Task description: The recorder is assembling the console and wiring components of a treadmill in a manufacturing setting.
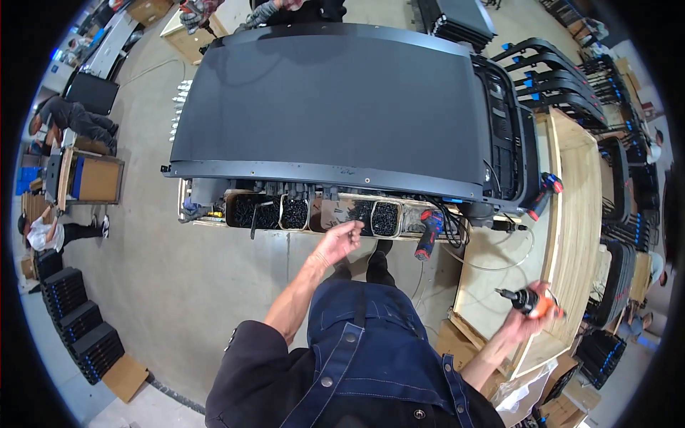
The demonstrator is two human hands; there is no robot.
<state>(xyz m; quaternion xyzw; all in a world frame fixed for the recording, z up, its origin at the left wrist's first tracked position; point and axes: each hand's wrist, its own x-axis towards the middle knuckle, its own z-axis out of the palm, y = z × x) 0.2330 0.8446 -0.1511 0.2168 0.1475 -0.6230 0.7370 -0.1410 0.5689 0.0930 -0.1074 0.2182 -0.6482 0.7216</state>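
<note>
My left hand [338, 245] is over the front edge of the parts bins, its fingers pinched together. Whatever may be between the fingertips is too small to make out. Close by are a bin of black screws [386, 218] and a bin with loose dark screws over its pale bottom [334, 211]. My right hand [524, 324], out to the right, is wrapped round an orange and black power screwdriver [531, 303] whose bit points left. Behind the bins lies a large treadmill [335, 100] with a wide black deck.
Two red and blue power drivers are near the treadmill: one driver [429, 235] by the bins, another driver [548, 194] at the right corner. A wooden box [571, 235] stands on the right. Across the treadmill, a co-worker's gloved hands [260, 13] show. Stacked black parts [75, 314] line the left.
</note>
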